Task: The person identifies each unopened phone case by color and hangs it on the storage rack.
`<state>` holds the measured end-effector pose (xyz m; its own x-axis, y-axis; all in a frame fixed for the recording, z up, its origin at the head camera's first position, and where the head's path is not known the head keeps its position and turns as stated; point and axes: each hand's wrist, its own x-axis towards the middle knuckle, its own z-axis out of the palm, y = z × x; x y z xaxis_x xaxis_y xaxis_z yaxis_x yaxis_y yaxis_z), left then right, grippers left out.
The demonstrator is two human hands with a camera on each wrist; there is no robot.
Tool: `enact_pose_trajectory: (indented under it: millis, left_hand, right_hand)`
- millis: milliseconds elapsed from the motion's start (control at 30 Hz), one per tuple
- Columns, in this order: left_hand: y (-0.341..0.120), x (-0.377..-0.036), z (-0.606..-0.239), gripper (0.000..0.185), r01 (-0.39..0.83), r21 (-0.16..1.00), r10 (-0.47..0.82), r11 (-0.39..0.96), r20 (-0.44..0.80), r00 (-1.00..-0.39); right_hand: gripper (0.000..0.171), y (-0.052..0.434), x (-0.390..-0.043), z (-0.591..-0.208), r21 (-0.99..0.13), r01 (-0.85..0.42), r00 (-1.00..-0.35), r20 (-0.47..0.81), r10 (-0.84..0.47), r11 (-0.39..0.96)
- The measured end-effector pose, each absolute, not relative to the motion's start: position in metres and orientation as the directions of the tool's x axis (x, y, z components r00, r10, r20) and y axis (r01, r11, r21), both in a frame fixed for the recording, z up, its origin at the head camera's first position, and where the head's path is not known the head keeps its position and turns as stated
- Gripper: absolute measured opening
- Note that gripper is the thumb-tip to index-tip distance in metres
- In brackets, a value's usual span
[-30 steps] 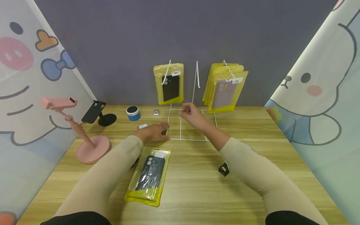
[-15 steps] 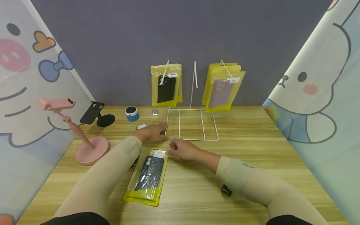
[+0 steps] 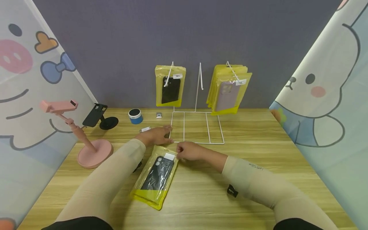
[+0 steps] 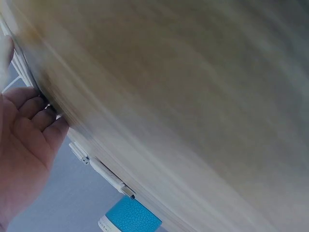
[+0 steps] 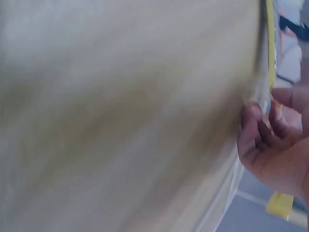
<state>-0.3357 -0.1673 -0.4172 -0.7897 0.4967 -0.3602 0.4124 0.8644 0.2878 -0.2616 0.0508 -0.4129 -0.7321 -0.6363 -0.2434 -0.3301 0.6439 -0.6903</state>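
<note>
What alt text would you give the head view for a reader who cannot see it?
A person's right hand pinches the top corner of a yellow packaged phone case lying on a wooden table, while the left hand rests flat on the base of a white wire display rack. More yellow packages hang on the rack's hooks.

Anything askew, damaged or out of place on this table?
Mostly tidy. One yellow packet with a dark phone case lies slanted on the table instead of hanging on the wire rack; the right hand pinches its top corner. No visible spill or damage.
</note>
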Motion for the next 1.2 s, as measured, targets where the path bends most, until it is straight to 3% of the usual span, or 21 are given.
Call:
enact_pose_trajectory:
  millis: [133, 267, 467, 800, 1200]
  left_hand:
    - [-0.166, -0.338, -0.418, 0.086, 0.436, 0.267, 0.509, 0.859, -0.369, -0.778]
    - [-0.167, -0.339, -0.417, 0.08, 0.496, 0.242, 0.552, 0.834, -0.337, -0.763]
    - [-0.169, -0.338, -0.415, 0.077, 0.498, 0.281, 0.567, 0.821, -0.286, -0.773]
    - [-0.167, -0.335, -0.414, 0.083, 0.466, 0.271, 0.536, 0.842, -0.323, -0.78]
    - [-0.166, -0.334, -0.415, 0.082, 0.468, 0.263, 0.535, 0.844, -0.334, -0.776]
  right_hand:
    - [0.01, 0.076, -0.272, -0.397, -0.804, -0.217, -0.695, -0.271, -0.666, 0.554]
    - [0.01, 0.099, -0.283, -0.376, -0.871, -0.124, -0.698, -0.264, -0.665, 0.476]
    - [0.011, 0.118, -0.299, -0.346, -0.943, -0.077, -0.78, -0.144, -0.609, 0.323]
    - [0.013, 0.113, -0.32, -0.302, -0.951, -0.224, -0.929, 0.142, -0.343, 0.212]
    - [0.012, 0.06, -0.34, -0.291, -0.903, -0.429, -0.901, 0.426, -0.077, 0.031]
